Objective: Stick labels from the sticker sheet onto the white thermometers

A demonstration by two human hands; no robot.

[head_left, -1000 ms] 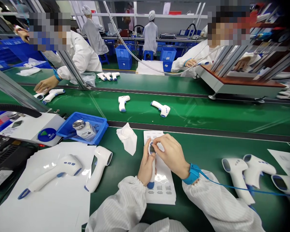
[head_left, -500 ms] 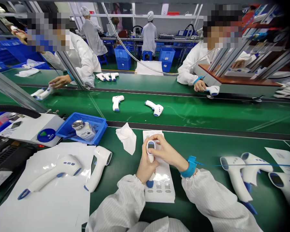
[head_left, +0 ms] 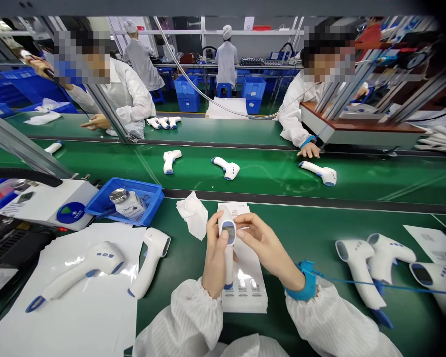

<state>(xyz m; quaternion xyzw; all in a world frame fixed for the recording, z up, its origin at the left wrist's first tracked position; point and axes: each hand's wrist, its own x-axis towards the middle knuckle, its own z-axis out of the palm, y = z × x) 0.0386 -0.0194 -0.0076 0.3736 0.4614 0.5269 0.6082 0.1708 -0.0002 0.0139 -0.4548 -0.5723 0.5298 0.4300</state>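
While the left hand [head_left: 215, 263] grips the white-and-blue infrared thermometer [head_left: 229, 259] above printed sheets [head_left: 250, 280] on the desk [head_left: 301, 228], its thumb, overlapping the display [head_left: 229, 226], could smear it, and a loosened hold could let the casing drop. The right hand [head_left: 270, 249] has its fingers curled beside the thermometer's head, though whether they pinch it I cannot tell; the left fingers behind the casing are partly hidden.

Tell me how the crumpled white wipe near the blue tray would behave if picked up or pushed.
The wipe is probably floppy, judging by its irregular folds. It looks thin, so likely light. Pushed, it would probably slide or bunch rather than roll, since it lies spread on the green bench.
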